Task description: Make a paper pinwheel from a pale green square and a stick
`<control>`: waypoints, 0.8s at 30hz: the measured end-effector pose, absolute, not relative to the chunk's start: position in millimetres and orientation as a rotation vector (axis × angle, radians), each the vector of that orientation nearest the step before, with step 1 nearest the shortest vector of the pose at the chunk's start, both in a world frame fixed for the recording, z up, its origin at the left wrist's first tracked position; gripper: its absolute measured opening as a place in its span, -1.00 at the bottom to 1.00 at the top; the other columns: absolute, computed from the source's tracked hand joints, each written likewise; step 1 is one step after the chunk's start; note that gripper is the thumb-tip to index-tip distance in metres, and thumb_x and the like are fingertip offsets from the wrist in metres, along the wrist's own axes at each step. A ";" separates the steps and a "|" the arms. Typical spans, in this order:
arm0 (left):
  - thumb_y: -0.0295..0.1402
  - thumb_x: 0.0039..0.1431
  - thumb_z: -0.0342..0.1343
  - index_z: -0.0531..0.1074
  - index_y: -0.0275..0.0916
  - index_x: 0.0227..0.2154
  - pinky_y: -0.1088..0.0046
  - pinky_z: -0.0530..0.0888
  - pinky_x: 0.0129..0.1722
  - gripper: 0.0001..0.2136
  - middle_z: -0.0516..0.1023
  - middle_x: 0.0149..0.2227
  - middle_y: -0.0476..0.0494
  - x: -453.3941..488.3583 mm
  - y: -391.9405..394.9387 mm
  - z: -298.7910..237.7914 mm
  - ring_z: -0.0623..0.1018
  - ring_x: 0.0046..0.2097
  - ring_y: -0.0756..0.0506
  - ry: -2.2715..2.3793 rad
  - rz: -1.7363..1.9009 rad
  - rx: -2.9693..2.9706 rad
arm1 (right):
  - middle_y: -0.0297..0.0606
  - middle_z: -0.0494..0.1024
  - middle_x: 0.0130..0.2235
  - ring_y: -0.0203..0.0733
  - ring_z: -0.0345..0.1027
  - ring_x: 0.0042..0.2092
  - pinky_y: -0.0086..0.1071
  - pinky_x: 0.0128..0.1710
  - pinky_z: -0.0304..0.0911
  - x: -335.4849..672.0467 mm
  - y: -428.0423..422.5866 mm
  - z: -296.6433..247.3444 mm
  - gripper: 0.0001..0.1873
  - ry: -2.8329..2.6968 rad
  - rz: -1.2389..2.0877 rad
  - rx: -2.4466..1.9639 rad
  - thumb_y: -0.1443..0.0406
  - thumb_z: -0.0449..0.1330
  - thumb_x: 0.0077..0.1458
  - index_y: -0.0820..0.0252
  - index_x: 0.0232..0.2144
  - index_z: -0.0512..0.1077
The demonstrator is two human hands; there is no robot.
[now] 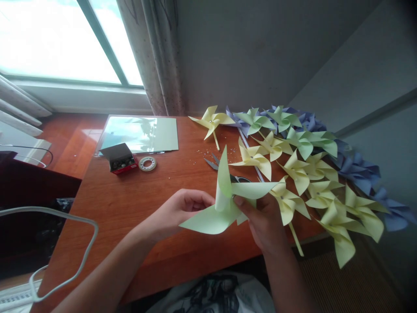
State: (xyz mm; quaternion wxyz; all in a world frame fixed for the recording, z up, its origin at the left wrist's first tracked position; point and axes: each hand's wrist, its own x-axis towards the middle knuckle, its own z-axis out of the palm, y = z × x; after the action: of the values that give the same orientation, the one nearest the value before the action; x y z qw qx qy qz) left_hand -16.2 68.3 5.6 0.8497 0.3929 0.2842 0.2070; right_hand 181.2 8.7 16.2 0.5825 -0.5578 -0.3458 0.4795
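A pale green paper pinwheel [224, 213] is held above the table in front of me. My right hand [265, 221] grips it near the centre, the thumb pressed beside the middle pin. On the other side, my left hand [182, 208] is closed at the pinwheel, its fingertips partly hidden behind the blades. Just beyond the pinwheel lie scissors [211, 164], their handles partly covered by it. Small white paper scraps [230, 152] are scattered by the blades.
Finished yellow [256, 160], green [304, 140] and blue pinwheels [356, 169] crowd the right side, some past the table edge. At left are an open small box [122, 163], a tape roll [147, 163] and green paper sheets [167, 134]. A white cable [93, 239] loops at the left edge.
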 end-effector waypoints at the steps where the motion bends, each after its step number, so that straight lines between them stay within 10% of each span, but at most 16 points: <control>1: -0.24 0.00 0.45 0.66 -0.31 -0.25 0.54 0.46 -0.34 -0.71 0.70 -0.33 -0.16 -15.8 67.8 5.6 0.60 -0.32 -0.07 0.595 0.433 0.824 | -0.23 0.72 -0.29 -0.03 0.58 -0.20 -0.25 -0.21 0.49 181.4 8.7 15.4 -0.77 -0.809 1.112 -1.308 0.21 0.48 -0.05 0.13 -0.29 0.66; 14: -0.28 -0.02 0.46 0.68 -0.26 -0.28 0.44 0.51 -0.27 -0.75 0.69 -0.32 -0.17 -12.1 65.3 6.5 0.61 -0.31 -0.13 0.608 0.527 0.898 | -0.29 0.62 -0.36 -0.16 0.47 -0.34 -0.37 -0.42 0.37 182.1 5.9 19.1 -0.83 -0.945 1.011 -1.353 0.25 0.46 -0.03 0.12 -0.33 0.61; 24: -0.42 0.18 0.30 0.71 -0.22 -0.33 0.52 0.47 -0.28 -0.92 0.60 -0.31 -0.19 -15.7 73.7 13.1 0.57 -0.26 -0.07 0.594 0.696 1.316 | -0.17 0.60 -0.10 0.05 0.48 -0.02 -0.17 -0.07 0.47 208.7 11.3 9.5 -0.52 -1.431 0.831 -1.062 0.25 0.50 -0.08 0.01 -0.06 0.56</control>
State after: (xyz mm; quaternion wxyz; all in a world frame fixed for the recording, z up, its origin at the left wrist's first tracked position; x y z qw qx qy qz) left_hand -15.7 73.7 13.1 0.6959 0.5897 0.2661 0.3117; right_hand 208.7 11.3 9.5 0.5545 -0.4496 -0.6057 0.3515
